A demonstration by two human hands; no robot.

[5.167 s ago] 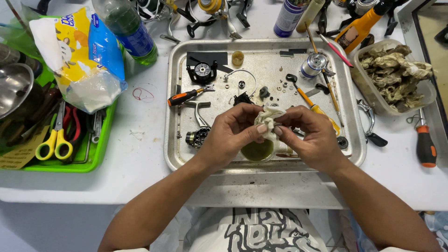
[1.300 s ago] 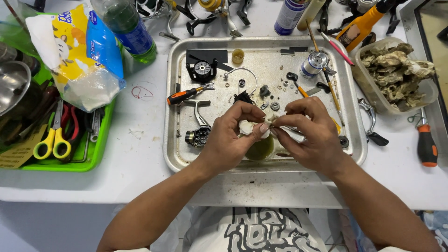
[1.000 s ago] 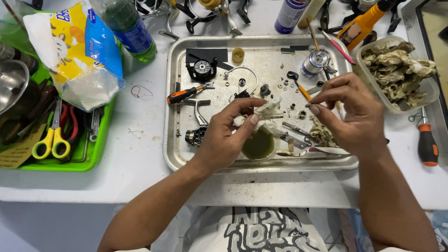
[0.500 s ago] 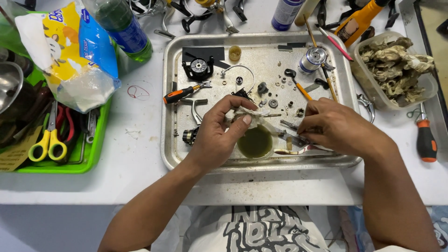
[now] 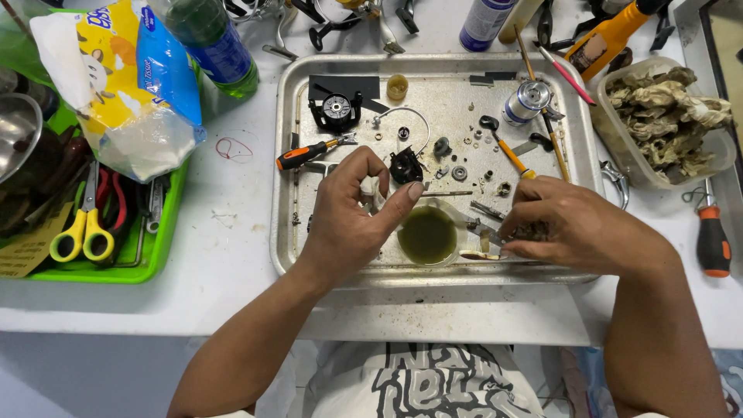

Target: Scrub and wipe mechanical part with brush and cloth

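Left hand (image 5: 352, 213): over the metal tray (image 5: 290, 155), thumb and fingers pinching something small, possibly a reel part.
Right hand (image 5: 573, 224): fingers narrowed on small parts beside the green oil cup (image 5: 427, 234).

A round clear cup of olive-green liquid (image 5: 427, 235) sits in the dull silver metal tray (image 5: 288, 139); bright green plastic bin (image 5: 159, 240); yellow-handled scissors (image 5: 81, 232).

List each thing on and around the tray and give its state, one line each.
left hand: over the tray, fingers curled, thumb by the cup rim
right hand: on the tray, fingers on small parts
cup: upright, open, holds dark green liquid
metal tray: flat, strewn with small parts
orange-handled screwdriver: lying flat
plastic tub: open, full of rags
yellow scissors: closed
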